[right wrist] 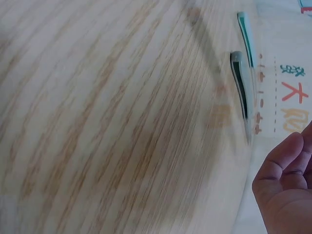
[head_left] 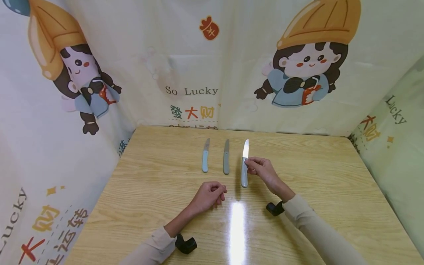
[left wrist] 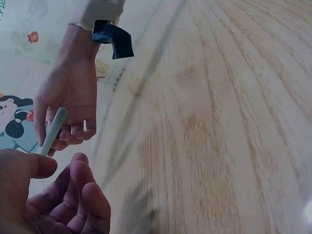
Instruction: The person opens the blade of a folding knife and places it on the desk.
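My right hand (head_left: 263,171) pinches a paring knife (head_left: 244,173) by its grey-blue handle, blade pointing to the back of the table. The knife's shadow falls on the wood beside the handle. In the left wrist view the handle (left wrist: 54,130) sticks out from the right hand's fingers (left wrist: 73,139). My left hand (head_left: 209,197) is in front of the knives with loosely curled fingers and holds nothing. Two more knives lie side by side to the left: a grey-handled one (head_left: 226,162) and a light-blue one (head_left: 205,160). The right wrist view does not show the held knife.
The wooden table (head_left: 159,158) reaches back to a printed curtain (head_left: 238,73), which also hangs along both sides. Black wrist mounts (head_left: 186,244) sit on both forearms. A bright light reflection (head_left: 237,232) lies on the near part of the table.
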